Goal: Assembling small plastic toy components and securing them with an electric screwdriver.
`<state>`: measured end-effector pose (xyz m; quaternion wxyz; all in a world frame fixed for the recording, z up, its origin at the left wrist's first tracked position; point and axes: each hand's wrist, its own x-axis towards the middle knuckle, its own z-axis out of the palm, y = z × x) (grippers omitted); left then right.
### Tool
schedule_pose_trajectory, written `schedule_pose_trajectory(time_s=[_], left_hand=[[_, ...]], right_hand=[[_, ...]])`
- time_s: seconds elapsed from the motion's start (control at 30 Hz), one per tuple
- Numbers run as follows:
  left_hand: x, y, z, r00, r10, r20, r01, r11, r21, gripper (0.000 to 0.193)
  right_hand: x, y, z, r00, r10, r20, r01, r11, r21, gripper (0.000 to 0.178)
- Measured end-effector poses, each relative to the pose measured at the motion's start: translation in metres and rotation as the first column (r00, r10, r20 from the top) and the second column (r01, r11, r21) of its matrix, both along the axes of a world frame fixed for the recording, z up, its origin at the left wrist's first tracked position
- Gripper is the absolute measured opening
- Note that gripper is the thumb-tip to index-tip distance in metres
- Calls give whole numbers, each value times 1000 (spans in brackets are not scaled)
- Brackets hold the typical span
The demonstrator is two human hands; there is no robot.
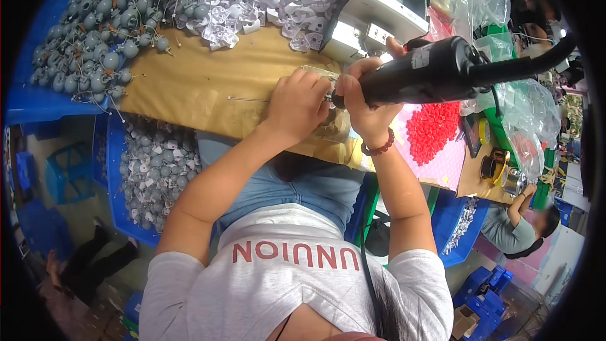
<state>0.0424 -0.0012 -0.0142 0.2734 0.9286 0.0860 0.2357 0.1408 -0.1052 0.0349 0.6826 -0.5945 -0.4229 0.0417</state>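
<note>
My right hand (369,104) is wrapped round a black electric screwdriver (410,76), which lies nearly level with its cable running off to the right. Its tip points left, toward the fingers of my left hand (297,104). Those fingers are closed in a pinch close to the tip, over the brown-covered tabletop (196,82). What they pinch is hidden behind them. A thin wire (246,99) sticks out to the left of this hand. Past my hands lies a heap of white plastic parts (271,0); grey ball-shaped parts with thin wires (104,31) are piled at the far left.
A white machine (385,3) stands beyond my right hand. Small red parts (434,129) lie on a pink sheet to the right, near rolls of tape (495,167). A blue bin (117,183) of grey and white parts stands left of my lap. Another person (514,227) sits at the right.
</note>
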Motion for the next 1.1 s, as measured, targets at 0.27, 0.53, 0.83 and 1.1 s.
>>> schedule_pose_trajectory(time_s=[0.27,0.53,0.83,1.1], left_hand=[[-1,-1,9,1000,10,14,-9,998,-68,33],[-9,-5,0,989,-35,143,40,999,-34,34],[-12,-6,6,991,-48,126,53,998,-36,33],[-11,-4,5,992,-39,121,45,998,-42,34]], right_hand=[[36,-18,24,912,-232,-339,269,961,66,45],[69,-63,-33,816,-560,143,576,810,-113,30],[9,-11,-35,960,-156,-231,73,941,-331,14],[17,-1,-29,813,-84,-576,-78,965,-250,20]])
